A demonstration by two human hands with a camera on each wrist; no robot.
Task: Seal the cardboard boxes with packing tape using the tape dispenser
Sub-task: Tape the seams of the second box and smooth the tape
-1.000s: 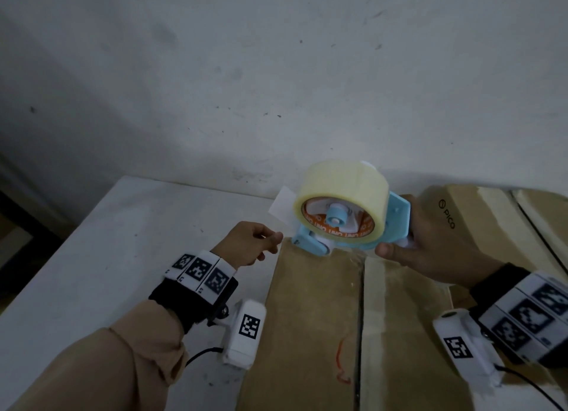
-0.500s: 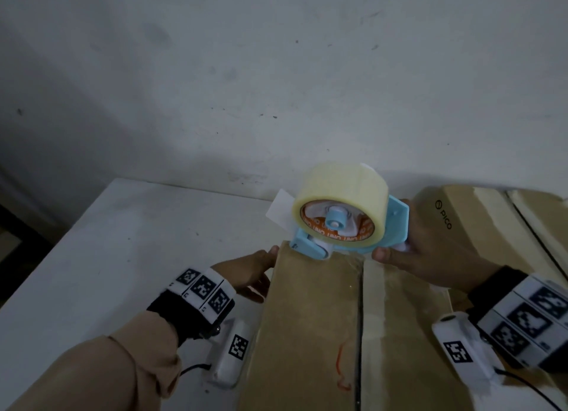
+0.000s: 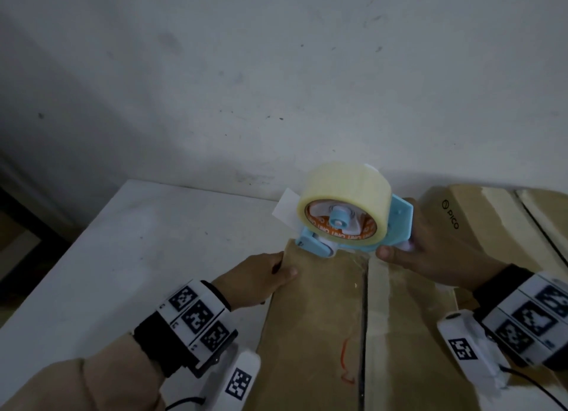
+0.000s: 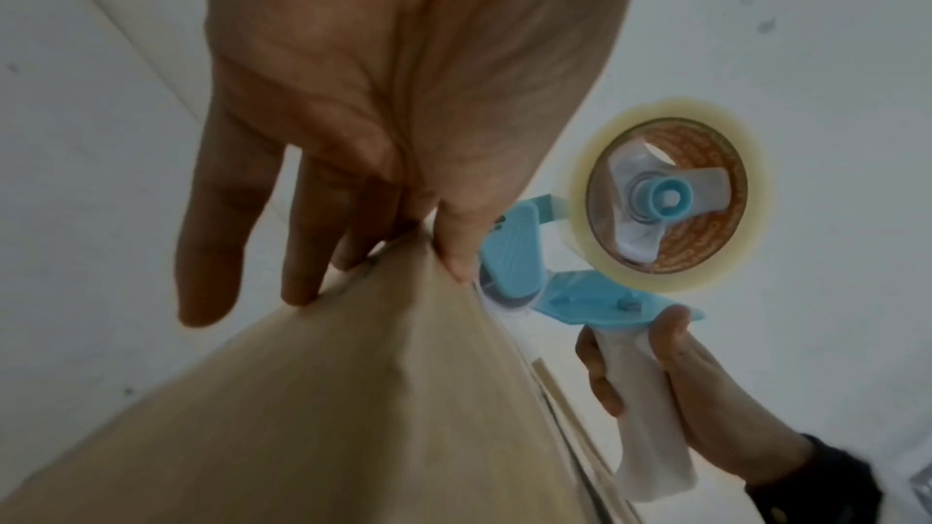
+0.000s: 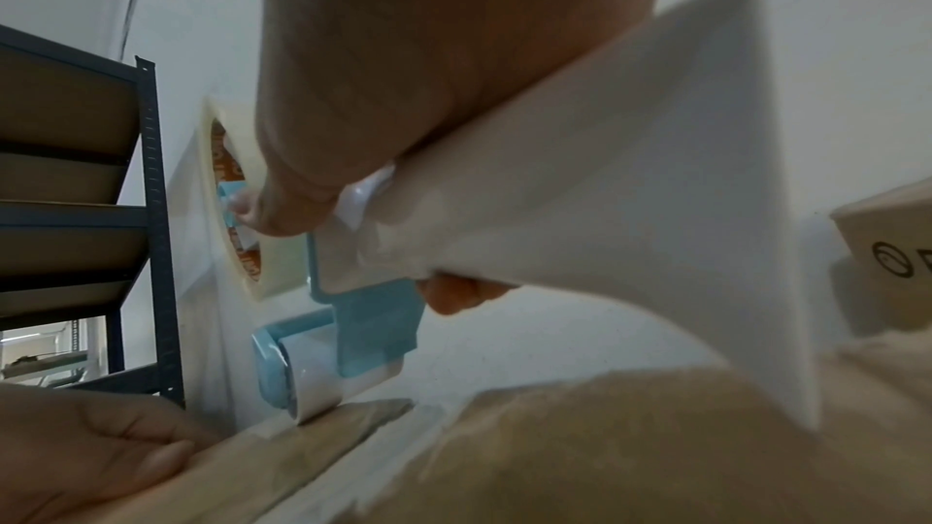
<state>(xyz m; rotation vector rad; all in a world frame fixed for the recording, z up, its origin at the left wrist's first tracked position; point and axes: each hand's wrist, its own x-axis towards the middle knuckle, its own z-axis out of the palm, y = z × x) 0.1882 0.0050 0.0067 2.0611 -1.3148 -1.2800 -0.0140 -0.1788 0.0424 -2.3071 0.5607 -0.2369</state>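
Observation:
A brown cardboard box [image 3: 313, 334] lies in front of me, its centre seam [image 3: 365, 318] running away from me. My right hand [image 3: 399, 257] grips the white handle [image 4: 650, 421] of a blue tape dispenser [image 3: 398, 223] that carries a clear tape roll [image 3: 344, 183]. The dispenser's front roller [image 5: 313, 377] rests on the box's far edge, just left of the seam. A loose tape tab [image 3: 284, 208] sticks out behind the roll. My left hand [image 3: 281, 266] holds the box's far left corner, thumb on top and fingers [image 4: 302, 254] down the side.
A second cardboard box [image 3: 479, 223] printed PICO lies to the right, against the first one. Both sit on a white table [image 3: 138, 241] that ends at a white wall [image 3: 276, 88]. A dark metal shelf [image 5: 146, 214] stands off to the left.
My left hand dropped from the air near the tape tab to the box's far left corner and took hold of it. The dispenser stayed at the far edge.

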